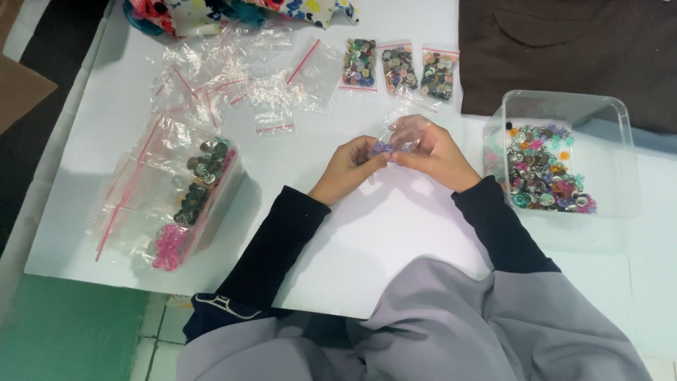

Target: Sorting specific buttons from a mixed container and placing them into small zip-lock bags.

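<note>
Left hand (350, 166): I see it curled, fingertips pinching a few purple buttons (381, 147) at the mouth of the small clear bag.
Right hand (431, 152): closed on the small clear bag (411, 131), thumb and fingers pinching its plastic; the bag rises just above the knuckles.
Key relation: the bag sits between the two hands, touching both, its opening turned toward the left hand; I cannot tell its long axis, as the plastic is crumpled. Both hands are equally near, meeting over the white table (395, 233).
Right of the hands: a clear tub (620, 152) of mixed coloured buttons, near the right wrist.
Beyond the hands: three filled bags (398, 69) of buttons in a row, apart from the fingers.
Beyond and left: a loose heap of empty bags (240, 81) with red seal strips.
Far left: a second container (211, 212) holding dark and pink buttons, with bags draped over it, well apart.
Far right corner: a brown cloth (564, 49).
Obstructions: nothing stands between the hands and the tub; the black sleeves (282, 247) lie on the near side.
</note>
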